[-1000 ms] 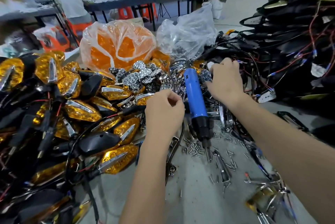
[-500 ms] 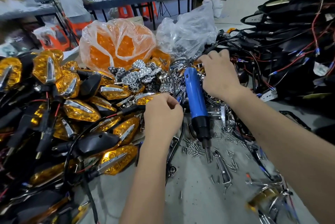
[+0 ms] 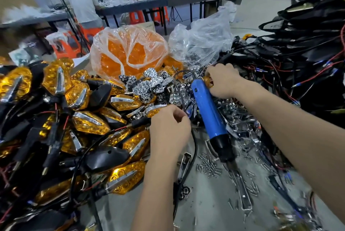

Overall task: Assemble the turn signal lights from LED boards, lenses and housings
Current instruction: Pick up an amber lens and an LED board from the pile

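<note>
My left hand (image 3: 169, 129) hovers mid-table with curled fingers, thumb on forefinger, pinching a thin black wire (image 3: 178, 94) that arcs up from its fingertips. My right hand (image 3: 224, 81) reaches into the parts heap behind it, its fingers curled round an amber lens (image 3: 207, 81). Between the hands lies a blue electric screwdriver (image 3: 207, 111), tip toward me. Chrome reflector pieces (image 3: 153, 83) are heaped behind my left hand. Finished amber turn signals (image 3: 89, 122) with black housings pile up on the left. Black housings with wires (image 3: 298, 58) are stacked on the right.
A plastic bag of orange lenses (image 3: 130, 53) and a clear bag (image 3: 201, 43) stand at the back. Loose screws (image 3: 209, 167) and chrome trim strips (image 3: 242, 191) litter the grey table in front. A person in white (image 3: 82, 2) works at a far table.
My right hand has moved left and further back into the parts heap, onto the amber lens. My left hand has stayed almost in place, fingers still curled.
</note>
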`<act>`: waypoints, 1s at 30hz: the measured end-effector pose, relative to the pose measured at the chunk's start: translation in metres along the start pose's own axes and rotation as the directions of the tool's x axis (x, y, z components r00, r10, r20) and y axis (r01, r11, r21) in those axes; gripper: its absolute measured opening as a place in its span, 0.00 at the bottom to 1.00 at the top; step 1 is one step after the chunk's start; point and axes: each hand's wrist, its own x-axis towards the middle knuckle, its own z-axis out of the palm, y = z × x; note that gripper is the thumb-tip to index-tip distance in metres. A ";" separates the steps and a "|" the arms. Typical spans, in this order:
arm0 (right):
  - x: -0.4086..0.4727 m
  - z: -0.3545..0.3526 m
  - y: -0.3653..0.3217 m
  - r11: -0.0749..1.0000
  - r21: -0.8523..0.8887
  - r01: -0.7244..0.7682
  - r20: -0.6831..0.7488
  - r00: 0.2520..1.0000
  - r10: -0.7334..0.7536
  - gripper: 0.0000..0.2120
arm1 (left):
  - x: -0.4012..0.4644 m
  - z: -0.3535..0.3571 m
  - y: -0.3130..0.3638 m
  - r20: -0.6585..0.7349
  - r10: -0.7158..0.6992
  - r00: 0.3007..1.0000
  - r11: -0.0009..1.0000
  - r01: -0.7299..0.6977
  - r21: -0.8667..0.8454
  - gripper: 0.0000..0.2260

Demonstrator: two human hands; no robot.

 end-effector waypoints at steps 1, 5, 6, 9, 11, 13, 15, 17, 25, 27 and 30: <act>0.000 0.001 0.000 0.999 0.038 -0.012 0.006 1.000 0.012 0.14 | 0.001 0.000 -0.001 -0.003 -0.002 1.000 1.000 0.002 0.000 0.07; -0.001 0.004 -0.007 0.986 0.124 -0.111 -0.052 0.992 0.118 0.03 | 0.004 -0.001 -0.005 -0.035 -0.014 0.999 1.000 0.013 -0.018 0.07; -0.001 0.004 -0.008 0.978 0.157 -0.134 -0.084 0.985 0.149 0.04 | 0.004 -0.002 -0.005 -0.042 -0.013 0.999 1.000 0.012 -0.021 0.07; -0.004 0.004 -0.004 0.926 0.329 -0.188 -0.157 0.956 0.250 0.04 | 0.005 -0.001 -0.006 -0.042 -0.019 0.999 1.000 0.018 -0.025 0.07; -0.008 0.000 0.002 0.879 0.430 -0.207 -0.181 0.933 0.309 0.05 | 0.006 -0.002 -0.007 -0.045 -0.016 0.999 0.999 0.015 -0.028 0.08; -0.013 -0.007 0.008 0.826 0.528 -0.198 -0.253 0.891 0.376 0.11 | 0.007 -0.003 -0.007 -0.048 -0.007 0.999 0.999 0.005 -0.032 0.08; -0.017 -0.015 0.012 0.796 0.587 -0.146 -0.339 0.849 0.406 0.15 | 0.006 -0.003 -0.007 -0.057 -0.002 0.998 0.999 0.000 -0.047 0.08; -0.017 -0.020 0.015 0.757 0.647 -0.094 -0.342 0.852 0.397 0.13 | 0.005 -0.003 -0.006 -0.056 -0.003 0.998 0.999 0.000 -0.047 0.08; -0.019 -0.007 0.020 0.893 0.406 -0.196 -0.263 0.910 0.320 0.11 | 0.002 -0.001 -0.003 -0.042 0.016 0.999 0.999 -0.018 -0.044 0.07; -0.017 -0.005 0.016 0.926 0.306 -0.220 -0.117 0.957 0.266 0.11 | 0.003 0.000 -0.002 -0.042 0.020 0.999 0.999 -0.021 -0.037 0.07; -0.011 -0.006 0.012 0.958 0.211 -0.196 0.046 0.981 0.191 0.24 | 0.003 0.000 -0.003 -0.044 0.023 0.999 0.999 -0.025 -0.037 0.07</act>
